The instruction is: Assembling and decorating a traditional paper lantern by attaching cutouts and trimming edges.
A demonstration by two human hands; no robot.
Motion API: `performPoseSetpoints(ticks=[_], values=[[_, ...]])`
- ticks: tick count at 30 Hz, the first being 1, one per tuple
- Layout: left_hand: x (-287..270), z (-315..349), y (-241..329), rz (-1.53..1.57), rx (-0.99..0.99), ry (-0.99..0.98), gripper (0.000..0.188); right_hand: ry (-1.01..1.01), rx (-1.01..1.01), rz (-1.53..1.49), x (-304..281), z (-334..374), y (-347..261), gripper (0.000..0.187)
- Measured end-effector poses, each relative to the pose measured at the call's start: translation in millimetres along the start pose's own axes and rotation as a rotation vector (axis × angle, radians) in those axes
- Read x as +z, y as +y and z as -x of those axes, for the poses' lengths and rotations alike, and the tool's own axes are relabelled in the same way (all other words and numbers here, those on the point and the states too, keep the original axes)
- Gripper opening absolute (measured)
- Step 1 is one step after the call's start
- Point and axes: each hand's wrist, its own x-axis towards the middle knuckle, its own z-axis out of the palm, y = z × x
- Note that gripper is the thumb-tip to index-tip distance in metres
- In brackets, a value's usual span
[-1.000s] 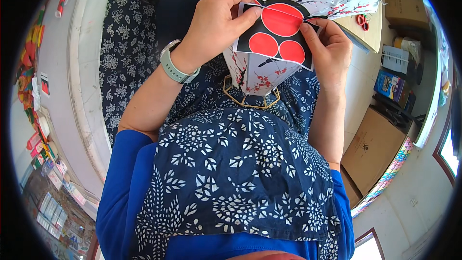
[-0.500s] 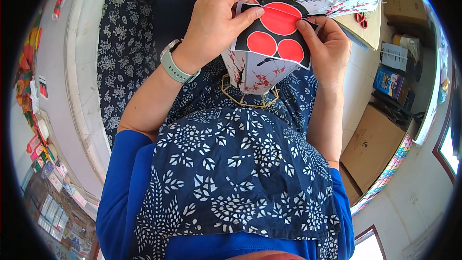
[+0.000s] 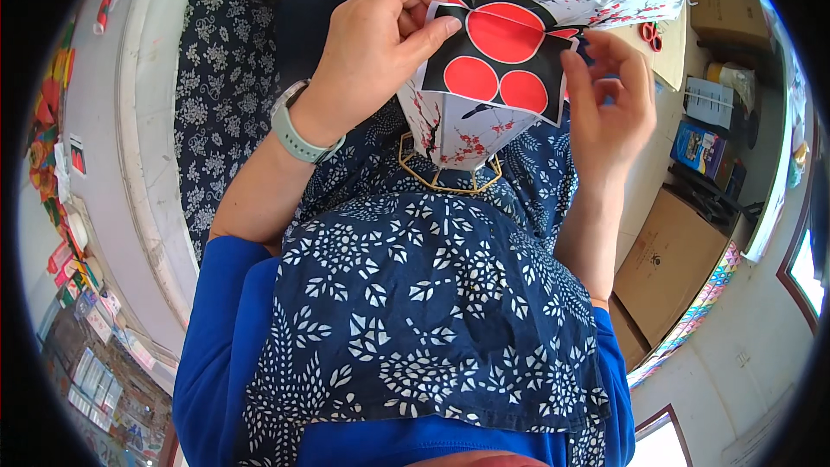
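Note:
A black printed sheet [image 3: 490, 79] with red, white-outlined round shapes lies against a white panelled lantern [image 3: 471, 134] printed with red blossoms and dark branches. At the sheet's upper left corner, my left hand [image 3: 376, 47] pinches it, thumb in front and fingers behind. My right hand [image 3: 609, 99] is beside the sheet's right edge, with thumb and fingers apart and nothing seen between them. The sheet's top edge is folded or bent over along the lantern. Below, the lantern's gold wire ring [image 3: 450, 186] rests at my patterned apron [image 3: 432, 294].
Red-handled scissors [image 3: 651, 35] lie on the tan board or table at the upper right. Cardboard boxes [image 3: 670, 264] and a shelf with packets stand to the right. Dark floral fabric [image 3: 220, 104] hangs or lies on the left, beside a pale ledge [image 3: 156, 182].
My right hand has let go of the sheet's right edge and moved slightly right, its fingers parting. My left hand has shifted a little left, still on the sheet.

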Motion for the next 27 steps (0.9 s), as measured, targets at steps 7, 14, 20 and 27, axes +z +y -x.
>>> performPoseSetpoints(ticks=[7, 14, 20, 27], values=[[-17.3, 25.0, 22.2, -0.234, 0.374, 0.068, 0.026, -0.332, -0.635, 0.31, -9.0, 18.3, -33.2, 0.036], [-8.9, 41.3, 15.4, -0.398, 0.58, 0.068, 0.035, -0.372, -0.653, 0.371, 5.5, 21.3, -35.6, 0.048], [-10.2, 43.5, 11.2, -0.422, 0.615, 0.079, 0.036, -0.462, -0.655, 0.426, 5.9, 17.9, -39.5, 0.052], [-10.9, 43.1, 10.2, -0.419, 0.627, 0.065, 0.034, -0.452, -0.645, 0.507, -15.3, 19.4, -34.8, 0.049]])
